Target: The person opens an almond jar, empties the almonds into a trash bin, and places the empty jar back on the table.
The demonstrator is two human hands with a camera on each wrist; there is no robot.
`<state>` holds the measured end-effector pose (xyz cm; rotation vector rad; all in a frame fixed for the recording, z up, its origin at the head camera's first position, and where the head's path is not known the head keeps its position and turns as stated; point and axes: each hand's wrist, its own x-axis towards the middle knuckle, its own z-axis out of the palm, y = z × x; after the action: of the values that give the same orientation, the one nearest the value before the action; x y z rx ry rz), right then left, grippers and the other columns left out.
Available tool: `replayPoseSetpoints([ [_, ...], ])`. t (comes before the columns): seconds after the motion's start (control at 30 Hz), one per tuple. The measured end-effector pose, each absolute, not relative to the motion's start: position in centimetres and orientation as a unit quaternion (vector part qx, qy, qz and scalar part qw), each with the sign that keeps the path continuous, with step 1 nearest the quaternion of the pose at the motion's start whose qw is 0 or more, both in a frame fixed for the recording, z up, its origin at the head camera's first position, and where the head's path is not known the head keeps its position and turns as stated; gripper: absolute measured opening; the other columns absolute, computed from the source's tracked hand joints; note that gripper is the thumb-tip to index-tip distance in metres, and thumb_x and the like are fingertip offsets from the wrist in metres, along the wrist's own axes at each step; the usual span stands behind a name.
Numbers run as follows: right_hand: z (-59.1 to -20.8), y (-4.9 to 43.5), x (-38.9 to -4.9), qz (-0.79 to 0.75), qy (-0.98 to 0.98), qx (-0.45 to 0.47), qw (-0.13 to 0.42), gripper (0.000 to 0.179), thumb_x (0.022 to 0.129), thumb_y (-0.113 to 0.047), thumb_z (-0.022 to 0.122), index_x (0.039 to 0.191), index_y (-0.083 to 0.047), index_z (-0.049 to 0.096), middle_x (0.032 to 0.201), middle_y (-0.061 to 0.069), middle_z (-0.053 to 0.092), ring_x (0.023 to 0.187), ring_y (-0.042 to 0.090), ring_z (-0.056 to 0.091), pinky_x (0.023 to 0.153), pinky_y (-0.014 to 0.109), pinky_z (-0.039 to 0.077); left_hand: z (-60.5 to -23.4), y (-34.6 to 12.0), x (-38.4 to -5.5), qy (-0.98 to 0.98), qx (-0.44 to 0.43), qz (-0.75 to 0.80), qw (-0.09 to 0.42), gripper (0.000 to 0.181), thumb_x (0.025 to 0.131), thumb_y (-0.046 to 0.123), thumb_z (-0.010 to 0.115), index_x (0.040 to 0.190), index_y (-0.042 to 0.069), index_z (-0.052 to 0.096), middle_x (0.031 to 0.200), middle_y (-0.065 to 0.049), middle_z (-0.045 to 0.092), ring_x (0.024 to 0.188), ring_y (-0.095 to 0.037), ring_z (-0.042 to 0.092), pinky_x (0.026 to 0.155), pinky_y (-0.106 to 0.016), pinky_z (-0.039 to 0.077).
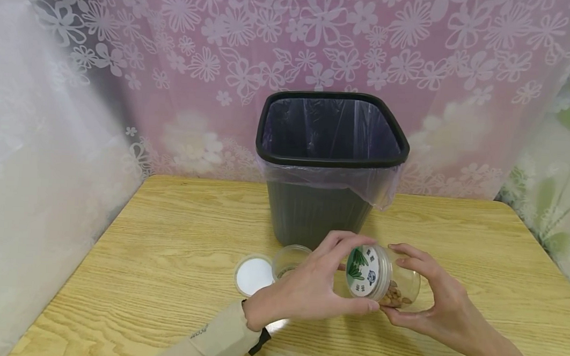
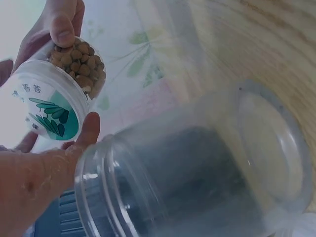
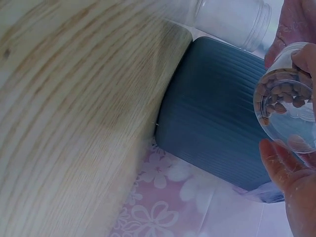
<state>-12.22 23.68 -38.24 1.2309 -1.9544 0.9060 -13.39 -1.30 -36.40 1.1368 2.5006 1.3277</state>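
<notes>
My right hand (image 1: 436, 296) grips the body of a clear plastic jar (image 1: 410, 278), which is tilted over on its side above the table. Brown nut-like kernels (image 1: 395, 296) lie along its lower wall. The jar's lid (image 1: 363, 271) faces left and carries a white label with green leaves. My left hand (image 1: 303, 289) holds this lid, with fingers over the top and the thumb at the lower edge. In the left wrist view, the lid (image 2: 49, 111) sits on the jar's mouth. The right wrist view shows the jar's base (image 3: 276, 123) with kernels behind it.
A second clear jar (image 2: 187, 163), without a lid, stands on the table near my left forearm. Left of it lies a white round lid (image 1: 252, 276). Behind stands a dark trash bin (image 1: 314, 212) with a purple liner. Floral curtains (image 1: 198, 76) hang around the wooden table (image 1: 166, 236).
</notes>
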Motion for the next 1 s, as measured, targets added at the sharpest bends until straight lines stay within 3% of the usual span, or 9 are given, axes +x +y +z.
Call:
replayPoseSetpoints([
  [0.2, -38.41, 23.83, -12.25, 0.340, -0.749, 0.464, 0.328, 0.070, 0.091, -0.044, 0.072, 0.117, 0.018, 0.050, 0.148, 0.002, 0.055, 0.138, 0.008, 0.052, 0.111, 0.011, 0.039, -36.51, -1.48, -13.75, 0.818, 0.418, 0.396, 0.004, 0.085, 0.086, 0.039, 0.081, 0.156, 0.036, 0.033, 0.154, 0.004, 0.036, 0.136, -0.006, 0.045, 0.108, -0.028, 0.047],
  [0.4, -38.61, 23.93, -12.38, 0.340, -0.747, 0.465, 0.333, 0.069, 0.089, -0.042, 0.073, 0.117, 0.017, 0.051, 0.136, 0.016, 0.061, 0.136, 0.009, 0.054, 0.111, 0.012, 0.039, -36.57, -1.39, -13.85, 0.804, 0.409, 0.431, 0.023, 0.083, 0.085, 0.034, 0.083, 0.154, 0.035, 0.037, 0.148, 0.002, 0.040, 0.129, -0.004, 0.049, 0.101, -0.022, 0.052],
  [0.7, -38.16, 23.52, -12.33, 0.341, -0.744, 0.468, 0.333, 0.068, 0.091, -0.043, 0.071, 0.116, 0.017, 0.050, 0.151, -0.001, 0.052, 0.139, 0.007, 0.052, 0.112, 0.012, 0.038, -36.30, -1.28, -13.82, 0.804, 0.355, 0.471, 0.075, 0.082, 0.083, 0.039, 0.085, 0.151, 0.041, 0.038, 0.139, 0.006, 0.044, 0.119, -0.005, 0.051, 0.087, -0.017, 0.056],
  [1.0, -38.33, 23.66, -12.43, 0.331, -0.748, 0.469, 0.333, 0.069, 0.092, -0.044, 0.071, 0.117, 0.017, 0.051, 0.150, 0.000, 0.052, 0.140, 0.008, 0.050, 0.113, 0.012, 0.038, -36.24, -1.15, -13.66, 0.804, 0.314, 0.493, 0.105, 0.081, 0.084, 0.042, 0.084, 0.151, 0.038, 0.040, 0.136, 0.006, 0.045, 0.115, -0.004, 0.054, 0.084, -0.018, 0.058],
])
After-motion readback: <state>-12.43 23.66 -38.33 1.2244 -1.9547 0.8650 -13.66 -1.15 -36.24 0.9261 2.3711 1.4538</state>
